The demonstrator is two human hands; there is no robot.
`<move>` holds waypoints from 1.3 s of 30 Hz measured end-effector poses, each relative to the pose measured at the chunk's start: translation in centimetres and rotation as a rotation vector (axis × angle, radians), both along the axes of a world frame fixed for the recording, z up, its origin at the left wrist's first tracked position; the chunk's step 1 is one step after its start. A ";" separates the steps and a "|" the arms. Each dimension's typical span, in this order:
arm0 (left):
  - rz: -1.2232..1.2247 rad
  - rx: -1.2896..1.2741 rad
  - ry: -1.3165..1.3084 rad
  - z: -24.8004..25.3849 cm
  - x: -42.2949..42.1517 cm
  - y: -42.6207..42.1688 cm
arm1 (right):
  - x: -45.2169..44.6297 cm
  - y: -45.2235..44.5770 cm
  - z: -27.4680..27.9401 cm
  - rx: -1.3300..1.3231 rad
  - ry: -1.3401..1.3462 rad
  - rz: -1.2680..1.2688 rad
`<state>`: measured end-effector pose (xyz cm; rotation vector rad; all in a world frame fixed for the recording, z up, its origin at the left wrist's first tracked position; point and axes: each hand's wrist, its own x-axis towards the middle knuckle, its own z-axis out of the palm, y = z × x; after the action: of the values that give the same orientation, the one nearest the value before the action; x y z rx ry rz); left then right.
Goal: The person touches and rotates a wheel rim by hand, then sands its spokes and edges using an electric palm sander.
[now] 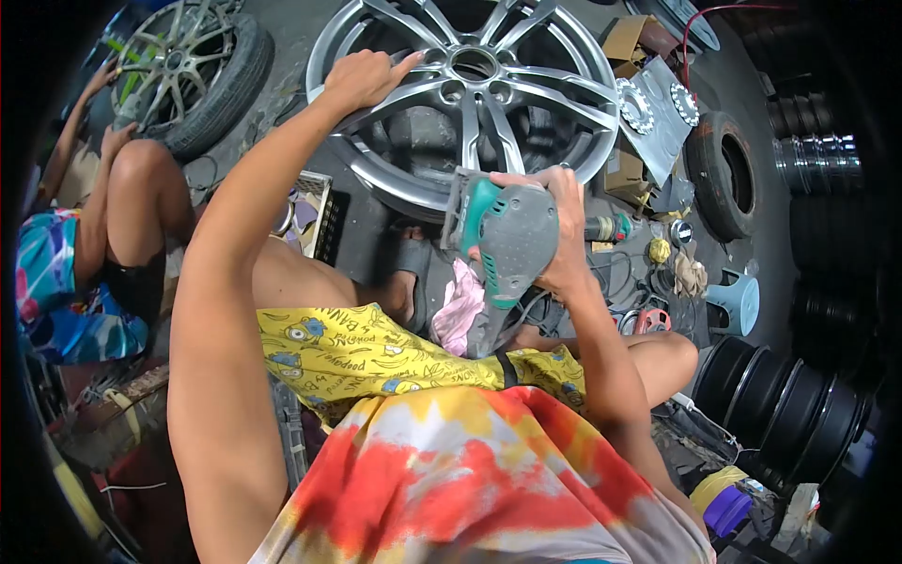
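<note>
A silver multi-spoke alloy wheel rim (pixel 479 113) lies face up in front of me. My left hand (pixel 366 80) is on its left side, with fingers curled at a spoke and one digit stretched toward the hub; the undersides of the fingers are hidden. My right hand (pixel 564 221) is closed round a green and grey electric sander (pixel 517 235). The sander is tilted, with its flat pad (pixel 458 211) facing left, close to the rim's near edge. I cannot tell whether the pad touches the rim. A pink cloth (pixel 458 310) lies below the sander.
At the upper left, another person's hands (pixel 117 136) are at a wheel with a tyre (pixel 221 103). A crate (pixel 319 202) stands left of the rim. On the right are a loose tyre (pixel 728 174), a blue stool (pixel 735 303), another power tool (pixel 611 227) and stacked dark rims (pixel 780 404).
</note>
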<state>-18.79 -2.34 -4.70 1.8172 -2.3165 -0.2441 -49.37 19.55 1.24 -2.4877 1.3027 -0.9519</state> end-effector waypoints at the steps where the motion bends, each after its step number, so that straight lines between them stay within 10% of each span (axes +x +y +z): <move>1: -0.015 -0.023 -0.011 -0.2 0.1 -0.1 | -0.5 -0.1 0.1 0.009 0.001 0.017; 31: -0.005 -0.048 0.006 -2.3 -0.5 -0.8 | -2.7 -1.2 -0.7 0.046 0.133 0.098; 39: 0.010 -0.073 0.035 -2.3 -1.0 -0.8 | -9.0 -0.9 -0.6 0.318 -0.353 -0.187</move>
<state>-19.75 -3.13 -6.97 1.7757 -2.2618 -0.1856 -58.40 18.67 0.66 -1.8889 1.4482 -1.0664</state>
